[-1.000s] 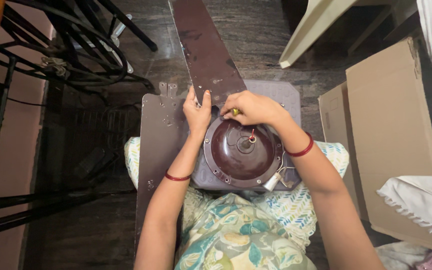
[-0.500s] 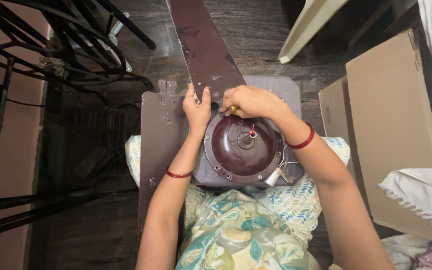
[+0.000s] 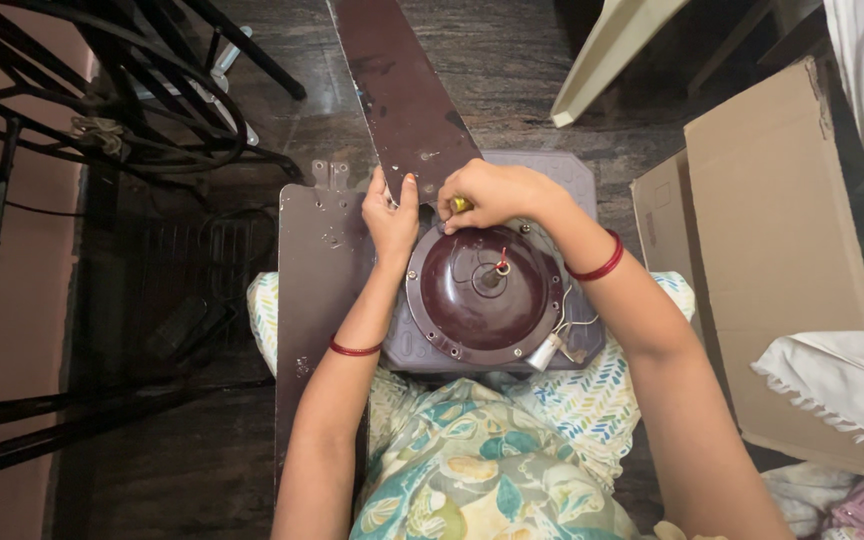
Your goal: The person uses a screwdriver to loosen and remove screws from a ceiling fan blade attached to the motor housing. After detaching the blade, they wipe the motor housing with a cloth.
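Observation:
A round maroon fan motor housing (image 3: 483, 291) rests on a grey plastic stool (image 3: 552, 172) in front of my lap. A long brown fan blade (image 3: 399, 92) runs from the housing's top edge away from me. My left hand (image 3: 391, 216) presses on the blade's near end where it meets the housing. My right hand (image 3: 493, 193) is closed around a yellow-handled screwdriver (image 3: 460, 204) at that same joint; only a bit of the handle shows. A second brown blade (image 3: 316, 300) lies flat to the left, partly under my left forearm.
Cardboard boxes (image 3: 772, 240) stand on the right, with white fringed cloth (image 3: 842, 375) over their near corner. A black metal frame with cables (image 3: 122, 110) fills the upper left. A pale plastic chair leg (image 3: 617, 50) slants in at the top. Dark stone floor lies beyond.
Both hands stay at the joint between blade and housing. My right hand has shifted very slightly on the screwdriver; the view moved a little.

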